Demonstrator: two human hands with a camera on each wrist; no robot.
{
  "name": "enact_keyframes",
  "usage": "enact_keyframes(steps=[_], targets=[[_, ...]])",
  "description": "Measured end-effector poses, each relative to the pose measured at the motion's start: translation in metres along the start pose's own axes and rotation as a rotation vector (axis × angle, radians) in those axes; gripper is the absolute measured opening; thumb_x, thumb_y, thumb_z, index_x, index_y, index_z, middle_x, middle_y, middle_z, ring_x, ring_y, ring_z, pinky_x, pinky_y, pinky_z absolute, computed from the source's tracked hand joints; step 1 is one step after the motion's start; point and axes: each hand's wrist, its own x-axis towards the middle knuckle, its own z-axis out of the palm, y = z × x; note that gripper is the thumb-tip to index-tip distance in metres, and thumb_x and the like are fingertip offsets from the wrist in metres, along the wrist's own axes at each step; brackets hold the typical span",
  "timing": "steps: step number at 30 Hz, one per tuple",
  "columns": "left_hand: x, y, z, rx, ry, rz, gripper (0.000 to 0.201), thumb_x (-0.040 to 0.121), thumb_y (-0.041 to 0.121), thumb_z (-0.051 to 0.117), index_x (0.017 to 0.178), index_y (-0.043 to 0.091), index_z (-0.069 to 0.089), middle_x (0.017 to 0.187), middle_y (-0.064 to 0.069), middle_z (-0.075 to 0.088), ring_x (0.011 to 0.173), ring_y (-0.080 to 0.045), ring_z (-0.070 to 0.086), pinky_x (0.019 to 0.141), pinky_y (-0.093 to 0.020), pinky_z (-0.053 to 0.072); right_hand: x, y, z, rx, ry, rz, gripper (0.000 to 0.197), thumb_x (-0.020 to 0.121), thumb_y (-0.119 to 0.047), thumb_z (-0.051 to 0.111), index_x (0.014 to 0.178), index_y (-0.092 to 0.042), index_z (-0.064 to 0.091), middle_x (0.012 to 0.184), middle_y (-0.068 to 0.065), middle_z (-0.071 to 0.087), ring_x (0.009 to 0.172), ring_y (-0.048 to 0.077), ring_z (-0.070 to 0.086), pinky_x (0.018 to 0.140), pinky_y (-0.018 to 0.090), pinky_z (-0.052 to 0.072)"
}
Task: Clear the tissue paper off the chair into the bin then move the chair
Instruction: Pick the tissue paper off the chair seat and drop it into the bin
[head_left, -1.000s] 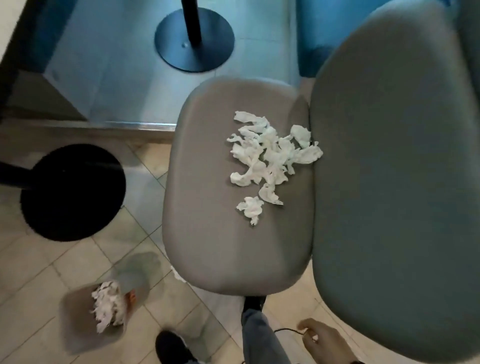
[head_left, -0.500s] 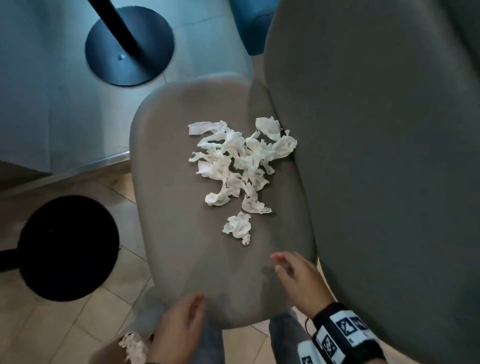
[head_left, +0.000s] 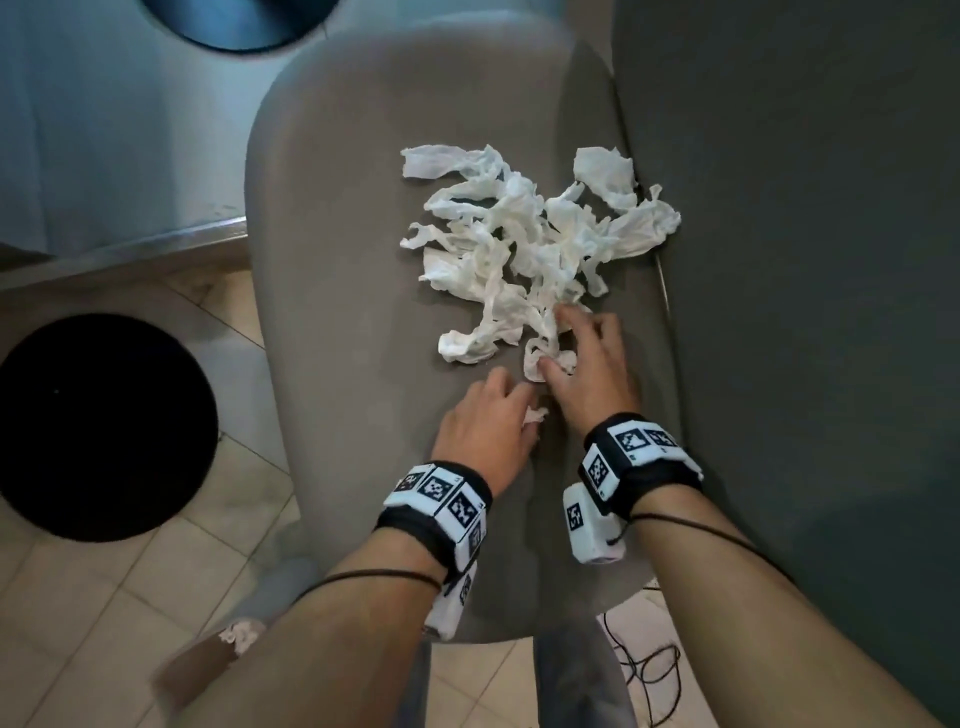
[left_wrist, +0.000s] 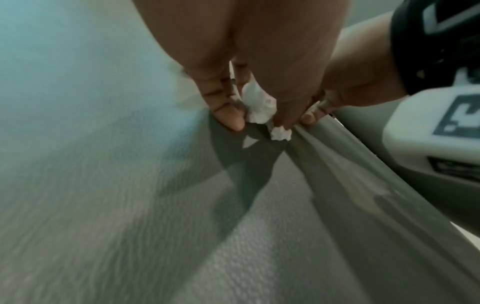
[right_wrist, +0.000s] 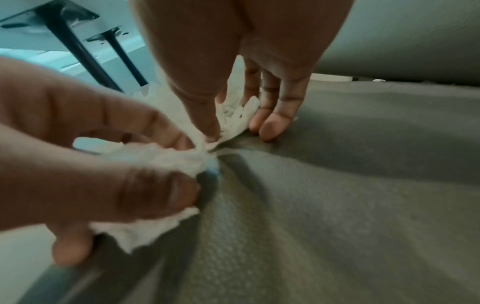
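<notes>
Far left, a black round base (head_left: 98, 426) sits on the tiled floor (head_left: 78, 613). The bin (head_left: 197, 670), blurred at the lower left edge, holds a white scrap. The grey chair (head_left: 337, 312) carries the tissue paper (head_left: 519, 244), heaped on the seat close to the backrest. The left hand (head_left: 485, 428) pinches a small tissue scrap (head_left: 535, 415) at the pile's near edge; the left wrist view confirms thumb and fingers closed round it (left_wrist: 258, 105), which the head view largely hides. The right hand (head_left: 587, 364), just beside, presses curled fingers into another tissue piece (right_wrist: 233, 115), thumb (right_wrist: 207, 123) and fingers gathering it against the seat.
</notes>
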Motion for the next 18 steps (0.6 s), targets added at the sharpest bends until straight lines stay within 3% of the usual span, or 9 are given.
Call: enact_keyframes(steps=[2,4,7,9,12,14,16,18], targets=[[-0.001,-0.006,0.003,-0.066,0.015,0.002,0.021,0.093,0.026,0.054,0.112,0.019,0.059,0.108,-0.003,0.058,0.101,-0.025,0.055,0.082,-0.038,0.049,0.003,0.008,0.003,-0.03,0.048,-0.055,0.029,0.083,-0.019,0.066,0.112,-0.02,0.067,0.114,0.005,0.054,0.095,0.028,0.06,0.081,0.036,0.051],[-0.006,-0.013,0.002,-0.247,0.098,-0.039,0.023,0.089,0.014,0.05,0.107,0.018,0.063,0.104,-0.003,0.059,0.095,-0.026,0.059,0.083,-0.041,0.05,0.004,0.014,0.002,-0.019,0.077,-0.095,0.017,0.084,-0.013,0.062,0.099,-0.012,0.071,0.101,0.006,0.059,0.086,0.028,0.06,0.074,0.034,0.049],[-0.008,-0.023,-0.008,-0.376,0.288,-0.087,0.039,0.081,-0.006,0.05,0.102,0.02,0.07,0.104,0.001,0.062,0.093,-0.023,0.063,0.085,-0.043,0.054,0.001,0.015,-0.003,0.063,0.116,-0.056,0.008,0.082,-0.008,0.055,0.081,-0.007,0.063,0.081,-0.001,0.049,0.072,0.023,0.05,0.063,0.029,0.035],[0.0,-0.024,-0.021,-0.342,0.378,-0.109,0.04,0.083,-0.009,0.051,0.103,0.019,0.071,0.106,0.0,0.063,0.096,-0.02,0.061,0.087,-0.041,0.054,0.001,0.011,-0.01,0.115,0.128,0.002,0.013,0.081,-0.012,0.045,0.071,-0.007,0.051,0.072,-0.003,0.041,0.07,0.024,0.044,0.062,0.028,0.024],[0.021,-0.019,-0.034,-0.283,0.426,-0.149,0.033,0.09,0.007,0.053,0.12,0.017,0.064,0.117,-0.004,0.057,0.105,-0.02,0.054,0.089,-0.038,0.052,0.002,-0.003,-0.02,0.18,0.137,0.064,0.027,0.081,-0.024,0.037,0.061,-0.006,0.043,0.066,-0.001,0.042,0.063,0.022,0.04,0.061,0.03,0.024],[0.034,-0.018,-0.031,-0.209,0.355,-0.192,0.035,0.093,0.026,0.057,0.127,0.017,0.056,0.121,-0.005,0.051,0.107,-0.021,0.051,0.089,-0.035,0.049,0.006,-0.012,-0.025,0.192,0.173,0.088,0.039,0.089,-0.031,0.044,0.055,-0.014,0.037,0.069,-0.001,0.043,0.059,0.015,0.04,0.06,0.03,0.027],[0.038,-0.021,-0.022,-0.1,0.246,-0.206,0.037,0.092,0.035,0.06,0.123,0.016,0.056,0.116,-0.005,0.053,0.097,-0.019,0.045,0.084,-0.031,0.043,0.015,-0.019,-0.026,0.182,0.205,0.083,0.042,0.09,-0.035,0.053,0.055,-0.015,0.04,0.081,0.001,0.046,0.065,0.019,0.044,0.063,0.03,0.034],[0.034,-0.023,-0.017,-0.024,0.222,-0.184,0.024,0.093,0.034,0.059,0.108,0.016,0.059,0.105,-0.005,0.058,0.086,-0.016,0.036,0.077,-0.029,0.036,0.024,-0.022,-0.024,0.161,0.264,0.003,0.03,0.086,-0.026,0.058,0.063,-0.009,0.05,0.09,0.004,0.046,0.073,0.021,0.046,0.066,0.032,0.04]])
